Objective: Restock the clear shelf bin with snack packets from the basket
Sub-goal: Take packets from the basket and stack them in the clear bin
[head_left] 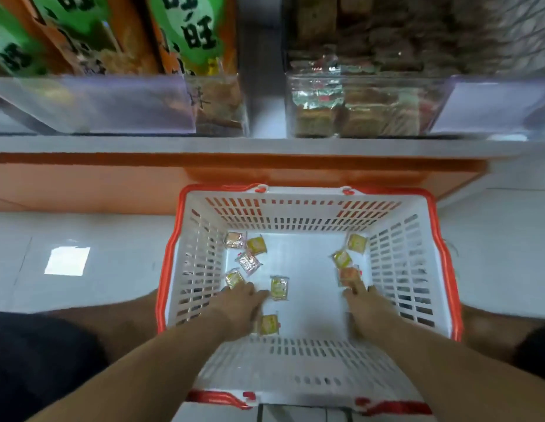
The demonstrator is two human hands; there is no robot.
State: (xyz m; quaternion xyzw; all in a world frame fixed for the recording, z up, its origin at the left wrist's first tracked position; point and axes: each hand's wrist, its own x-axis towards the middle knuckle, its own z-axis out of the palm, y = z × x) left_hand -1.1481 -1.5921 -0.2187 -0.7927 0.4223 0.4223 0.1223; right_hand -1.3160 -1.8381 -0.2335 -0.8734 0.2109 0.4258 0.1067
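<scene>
Head view: both hands reach into the basket (298, 208).
Left hand (239, 303): fingers spread over a packet (279, 287).
Right hand (367, 303): fingertips touch an orange packet (349, 275); grip unclear.

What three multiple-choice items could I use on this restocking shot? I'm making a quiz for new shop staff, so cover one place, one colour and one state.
1. Where do the loose snack packets lie?
A. on the floor of the basket
B. on the floor tiles
C. on the shelf edge

2. What colour is the rim of the basket?
A. blue
B. orange-red
C. black

3. How full is the clear shelf bin?
A. it holds nothing
B. it already holds packets
C. it lies tipped on its side

Answers: 
1 A, the packets are scattered on the white bottom inside the basket walls. 
2 B, an orange-red band runs round the white slotted walls. 
3 B, wrapped packets show through its clear front, while the left hand and right hand are both down in the basket.
</scene>
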